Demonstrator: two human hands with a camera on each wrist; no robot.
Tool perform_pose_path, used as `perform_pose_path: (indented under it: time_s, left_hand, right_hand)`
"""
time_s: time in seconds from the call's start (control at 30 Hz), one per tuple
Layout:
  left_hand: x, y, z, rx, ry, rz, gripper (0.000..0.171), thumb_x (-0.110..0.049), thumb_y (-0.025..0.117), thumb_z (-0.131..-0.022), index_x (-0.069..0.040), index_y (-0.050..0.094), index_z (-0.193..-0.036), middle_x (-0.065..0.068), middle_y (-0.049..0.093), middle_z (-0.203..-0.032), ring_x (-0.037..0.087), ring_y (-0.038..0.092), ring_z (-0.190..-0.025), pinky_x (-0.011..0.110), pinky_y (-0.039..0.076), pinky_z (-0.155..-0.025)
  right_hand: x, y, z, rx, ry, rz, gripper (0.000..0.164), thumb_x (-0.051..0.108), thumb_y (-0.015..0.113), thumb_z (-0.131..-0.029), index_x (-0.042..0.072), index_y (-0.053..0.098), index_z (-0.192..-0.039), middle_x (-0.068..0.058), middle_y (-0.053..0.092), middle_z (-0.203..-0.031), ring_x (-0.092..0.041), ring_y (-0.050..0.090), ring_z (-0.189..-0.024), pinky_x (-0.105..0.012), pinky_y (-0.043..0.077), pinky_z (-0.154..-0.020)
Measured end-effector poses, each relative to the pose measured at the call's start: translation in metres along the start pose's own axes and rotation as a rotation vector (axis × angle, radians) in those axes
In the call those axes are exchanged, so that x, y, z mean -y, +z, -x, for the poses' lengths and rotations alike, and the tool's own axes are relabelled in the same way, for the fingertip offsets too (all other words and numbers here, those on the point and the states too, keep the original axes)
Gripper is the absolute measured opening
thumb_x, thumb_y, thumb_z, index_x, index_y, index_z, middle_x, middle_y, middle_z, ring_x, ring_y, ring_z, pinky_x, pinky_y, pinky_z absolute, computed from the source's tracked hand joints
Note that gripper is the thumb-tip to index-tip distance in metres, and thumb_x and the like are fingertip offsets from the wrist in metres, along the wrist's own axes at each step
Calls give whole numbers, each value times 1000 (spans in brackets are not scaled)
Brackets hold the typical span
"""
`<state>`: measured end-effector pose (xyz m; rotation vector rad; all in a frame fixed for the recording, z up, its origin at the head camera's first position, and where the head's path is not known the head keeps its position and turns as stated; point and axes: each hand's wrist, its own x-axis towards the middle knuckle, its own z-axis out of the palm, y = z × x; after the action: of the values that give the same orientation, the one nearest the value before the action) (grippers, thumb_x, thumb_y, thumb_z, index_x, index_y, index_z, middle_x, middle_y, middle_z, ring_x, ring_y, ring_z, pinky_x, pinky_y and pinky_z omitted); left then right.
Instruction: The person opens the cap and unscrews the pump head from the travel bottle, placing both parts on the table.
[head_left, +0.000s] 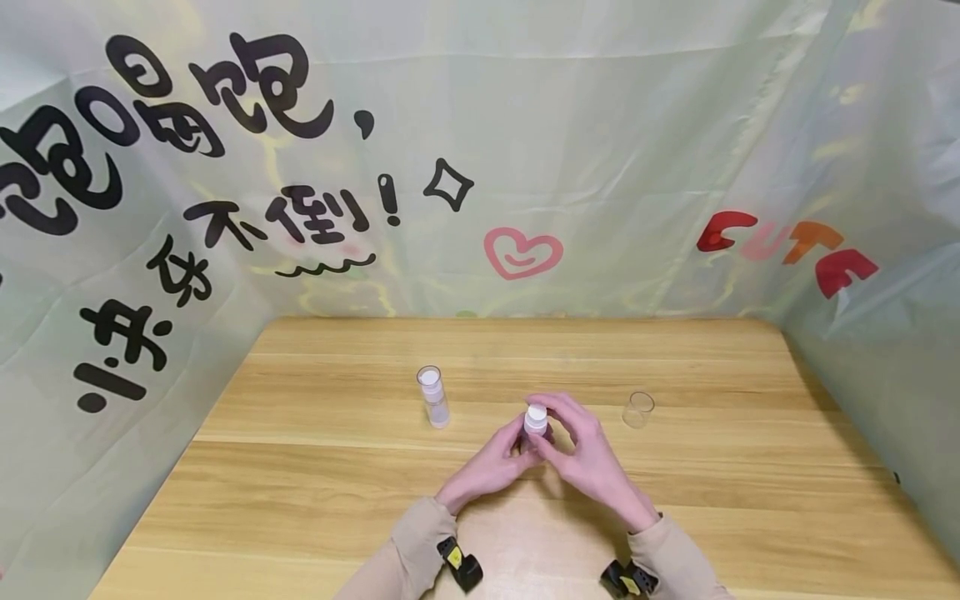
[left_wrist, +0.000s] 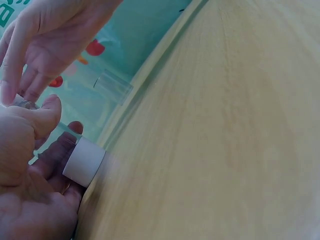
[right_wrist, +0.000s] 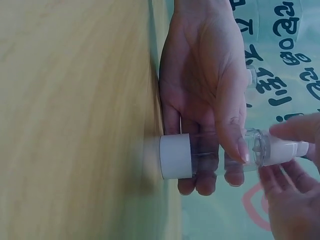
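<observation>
A clear pump bottle (right_wrist: 175, 156) with a white base stands upright at the table's middle. My left hand (head_left: 491, 465) grips its transparent body, thumb on one side and fingers around the other. The white pump head (right_wrist: 280, 151) on top is pinched between the thumb and fingers of my right hand (head_left: 588, 454). In the left wrist view the white base (left_wrist: 84, 162) shows close against the tabletop, while fingers hide most of the body.
A second clear bottle (head_left: 435, 408) with a white top stands to the left of the hands. On the right a small transparent cap (head_left: 638, 411) sits on the wooden table (head_left: 300, 483). Printed curtains (head_left: 622, 167) enclose the table's back and sides.
</observation>
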<state>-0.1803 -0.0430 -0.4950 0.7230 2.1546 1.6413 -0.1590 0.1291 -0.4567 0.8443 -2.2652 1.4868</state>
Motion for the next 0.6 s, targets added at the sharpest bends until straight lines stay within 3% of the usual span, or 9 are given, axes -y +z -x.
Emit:
perform_pose_path:
  time_s: [0.13,0.4,0.6]
  left_hand:
    - [0,0,0,3,6,10,44,-9,59,-99,-10,49,-141,10,63,-136,23,56,-132,32,40,-117]
    - [-1,0,1,7,4,25,51,-18,60,-101,-13,43,-149,9,55,-147,21,48,-141,37,34,-122]
    - [1,-1,0,-2,4,9,44,-19,60,-100,-16,49,-142,6,61,-136,20,53,-135,35,36,-120]
  right_hand:
    - [1,2,0,-17,19,74,59,-1,83,-77,2,59,-132,-16,64,-126,-22,63,-118,-30,52,-105]
    - [1,6,-2,-93,0,98,51,-10,80,-74,-1,64,-122,-14,68,-115,-14,65,-108,-17,52,-98]
    - [2,5,-2,-69,0,68,46,-11,77,-78,-3,65,-121,-14,70,-116,-12,65,-112,-17,51,-101]
